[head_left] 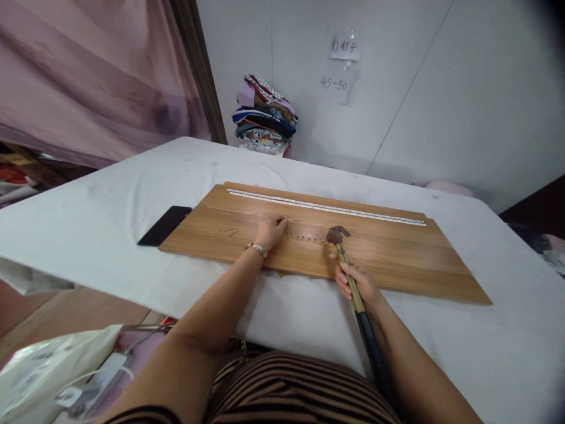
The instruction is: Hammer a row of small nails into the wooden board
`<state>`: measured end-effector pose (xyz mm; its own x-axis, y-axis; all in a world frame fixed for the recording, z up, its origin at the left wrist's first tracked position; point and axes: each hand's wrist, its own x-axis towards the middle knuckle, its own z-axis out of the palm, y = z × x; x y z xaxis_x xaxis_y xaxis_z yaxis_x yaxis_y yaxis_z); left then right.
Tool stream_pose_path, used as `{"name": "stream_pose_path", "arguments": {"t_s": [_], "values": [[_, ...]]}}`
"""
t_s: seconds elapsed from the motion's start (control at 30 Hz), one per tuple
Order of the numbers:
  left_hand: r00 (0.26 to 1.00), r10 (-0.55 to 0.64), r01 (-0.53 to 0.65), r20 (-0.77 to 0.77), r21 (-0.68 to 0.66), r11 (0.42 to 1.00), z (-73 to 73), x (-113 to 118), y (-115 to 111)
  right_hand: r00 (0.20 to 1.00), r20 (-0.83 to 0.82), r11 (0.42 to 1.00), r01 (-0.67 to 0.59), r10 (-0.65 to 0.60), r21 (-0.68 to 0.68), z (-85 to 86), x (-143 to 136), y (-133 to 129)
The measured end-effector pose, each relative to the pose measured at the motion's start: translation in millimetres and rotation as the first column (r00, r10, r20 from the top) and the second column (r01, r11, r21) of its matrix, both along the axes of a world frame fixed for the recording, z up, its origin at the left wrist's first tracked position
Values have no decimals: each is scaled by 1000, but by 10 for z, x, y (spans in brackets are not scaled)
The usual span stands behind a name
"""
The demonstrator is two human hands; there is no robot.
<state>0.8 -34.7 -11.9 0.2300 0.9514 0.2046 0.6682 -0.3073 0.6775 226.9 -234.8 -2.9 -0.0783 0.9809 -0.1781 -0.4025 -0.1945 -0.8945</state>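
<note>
So, closest in there's a brown-and-black striped top (300, 391), with a white power strip (106, 374) and a pale plastic bag (44, 365) down on the left. The right hand (364, 284) has its fingers curled round a claw hammer with a rusty metal head, a yellowish shaft and a black grip (358, 305), holding it partway up the shaft. The hammer slants over the near edge of a long wood-grain board (397, 253), its head just beside the right end of a row of small upright nails (309, 238).

The left hand (270, 231), silver bracelet (257, 249) on the wrist, is at the other end of that row. Its thumb and index fingertips are pinched together, but I can't tell what's between them, and the other fingers are mostly hidden. A couple of thin loose nails (232, 233) lie on the board further left, and a flat black rectangular thing (164, 226) sits by its left end.

Two white measuring strips (326, 207) run along the far side of the board, which lies on a white-covered table (110, 206). Behind that: a pile of folded clothes (265, 115), a pink curtain (97, 70) at left, and handwritten paper notes (345, 48) on a pale wall (397, 65).
</note>
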Motion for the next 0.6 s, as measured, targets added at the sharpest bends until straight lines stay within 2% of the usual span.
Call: {"name": "stream_pose_path", "arguments": {"t_s": [0.2, 0.6], "values": [[1000, 1, -1, -9, 11, 1000, 3, 0, 0, 1000, 4, 1000, -5, 5, -25, -21, 5, 14], [1000, -7, 7, -20, -5, 1000, 28, 2, -11, 1000, -11, 1000, 0, 1, 19, -17, 8, 7]]}}
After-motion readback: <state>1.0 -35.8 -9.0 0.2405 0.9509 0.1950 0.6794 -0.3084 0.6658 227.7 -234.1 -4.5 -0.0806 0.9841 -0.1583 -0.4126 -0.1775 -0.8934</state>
